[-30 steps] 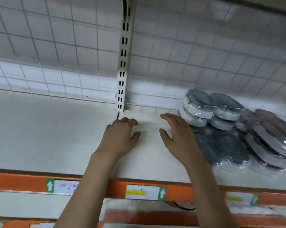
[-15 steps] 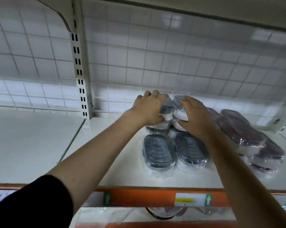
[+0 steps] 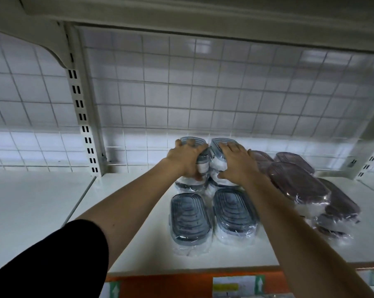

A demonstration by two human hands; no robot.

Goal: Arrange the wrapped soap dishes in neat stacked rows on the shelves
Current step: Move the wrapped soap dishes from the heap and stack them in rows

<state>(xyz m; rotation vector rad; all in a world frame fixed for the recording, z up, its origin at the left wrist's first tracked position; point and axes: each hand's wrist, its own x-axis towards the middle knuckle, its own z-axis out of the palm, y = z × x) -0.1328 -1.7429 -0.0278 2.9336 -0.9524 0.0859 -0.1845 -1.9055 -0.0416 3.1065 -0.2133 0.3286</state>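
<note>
Left hand (image 3: 185,159) and right hand (image 3: 235,163) each grip a rear grey dish stack (image 3: 200,166); purple dishes (image 3: 298,186) crowd the right, two grey dishes (image 3: 190,218) lie in front.

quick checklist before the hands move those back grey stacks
1. Left hand grips the rear left stack of grey plastic-wrapped soap dishes: ok.
2. Right hand grips the rear right grey stack: ok.
3. Rear stacks standing straight: cannot tell, the hands cover them.
4. Two front flat grey wrapped dishes side by side, aligned: ok.
5. Purple wrapped dishes at the right neatly stacked: not ok, they lean and overlap.
6. Bare white shelf space to the left: ok.
</note>
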